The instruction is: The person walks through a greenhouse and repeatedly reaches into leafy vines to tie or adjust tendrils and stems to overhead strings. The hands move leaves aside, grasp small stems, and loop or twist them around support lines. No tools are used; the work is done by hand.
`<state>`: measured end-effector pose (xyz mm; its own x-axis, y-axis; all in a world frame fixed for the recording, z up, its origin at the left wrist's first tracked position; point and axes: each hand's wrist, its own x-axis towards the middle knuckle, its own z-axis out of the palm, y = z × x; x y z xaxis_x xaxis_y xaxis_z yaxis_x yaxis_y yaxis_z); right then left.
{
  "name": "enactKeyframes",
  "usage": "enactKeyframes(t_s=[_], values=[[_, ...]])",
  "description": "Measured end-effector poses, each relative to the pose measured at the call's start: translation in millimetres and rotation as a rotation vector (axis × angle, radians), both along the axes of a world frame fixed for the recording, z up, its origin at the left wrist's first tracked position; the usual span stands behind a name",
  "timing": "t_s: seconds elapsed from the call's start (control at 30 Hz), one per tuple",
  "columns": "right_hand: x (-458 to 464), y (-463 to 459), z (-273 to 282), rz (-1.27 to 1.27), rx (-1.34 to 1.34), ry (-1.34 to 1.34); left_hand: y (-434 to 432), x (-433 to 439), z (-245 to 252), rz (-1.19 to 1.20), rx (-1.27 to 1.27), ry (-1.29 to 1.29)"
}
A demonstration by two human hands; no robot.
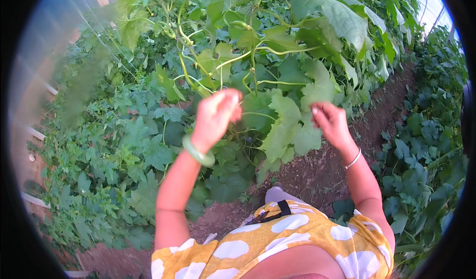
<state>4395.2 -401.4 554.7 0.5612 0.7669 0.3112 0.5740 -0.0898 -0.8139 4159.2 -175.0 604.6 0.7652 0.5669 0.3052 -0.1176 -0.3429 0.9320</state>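
Note:
My left hand point(220, 109), with a pale green bangle point(198, 151) on its wrist, is raised among climbing vines. Its fingers are curled and blurred beside a thin vine stem point(187, 79); whether they grip it is hidden. Across from it, my right hand point(330, 122) has thumb and fingers drawn together, and nothing shows between them. A thin bracelet point(353, 159) circles that wrist. Just left of the right fingertips hangs a broad lobed leaf point(284, 124). Pale curling tendrils and leaf stalks point(286, 51) cross above both hands.
Dense leafy vines point(122, 141) fill the left side. More foliage point(412, 189) lines the right, beyond a bare soil path point(316, 175). Large leaves point(334, 15) overhang at upper right. Thin strings point(100, 37) run slantwise at upper left, near a hazy translucent sheet point(48, 44).

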Motion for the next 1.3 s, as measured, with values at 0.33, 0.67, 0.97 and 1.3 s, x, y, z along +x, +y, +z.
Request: enactKeyframes(t_s=[0.33,0.67,0.97,1.3], values=[[11.7,216.2,120.7,0.654,0.492,0.967,46.1,135.2,124.9,0.714,1.033,0.24],[75.0,230.0,141.7,0.833,0.449,0.838,47.7,154.0,143.2,0.698,0.541,-0.108],[116.8,217.1,138.9,1.226,0.466,1.001,43.9,186.1,120.5,0.911,0.524,0.389],[144.8,202.7,163.1,0.802,0.497,0.412,101.5,208.2,134.6,1.08,1.615,0.397]])
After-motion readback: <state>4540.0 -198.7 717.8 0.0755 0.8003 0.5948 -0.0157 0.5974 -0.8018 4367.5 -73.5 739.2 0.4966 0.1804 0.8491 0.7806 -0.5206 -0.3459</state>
